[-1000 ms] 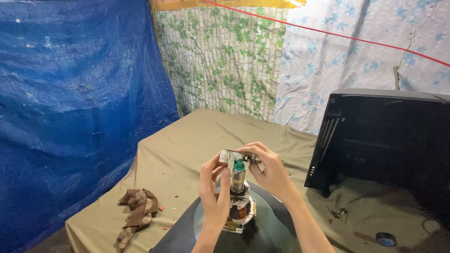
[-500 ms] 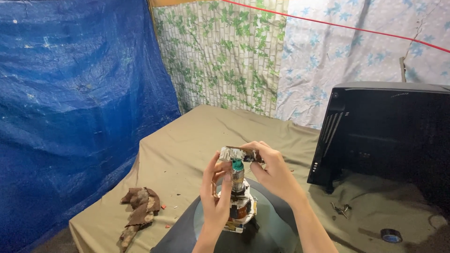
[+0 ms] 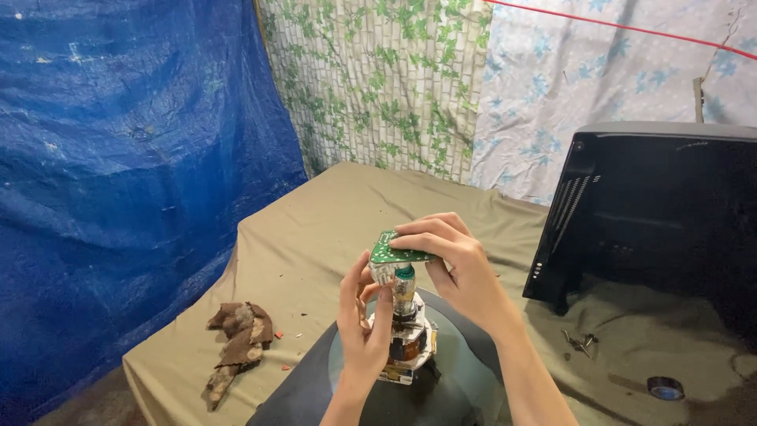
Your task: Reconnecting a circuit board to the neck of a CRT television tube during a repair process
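A small green circuit board sits on top of a narrow glass neck that rises from a picture tube, the dark grey glass body lying low in the middle of the view, close to the person. Around the base of the neck is a bulky yoke of white plastic and copper-coloured windings.

The right hand is closed over the circuit board from above, its fingers curled across the top and the thumb underneath. The left hand stands upright just beside the neck, fingers together and bent towards it, their tips touching the underside of the board's near edge; whether it grips or only steadies the board cannot be told.

The tube rests on a table covered with an olive-brown cloth. To the left on the cloth lies a crumpled brown rag with a few small reddish scraps near it. To the right stands a black plastic television casing, well apart from the hands. In front of it lie a few loose screws, and nearer the right edge a roll of black tape.

Behind the table hang a blue tarpaulin, a leaf-patterned sheet and a pale blue-flowered sheet, crossed by a red cord.
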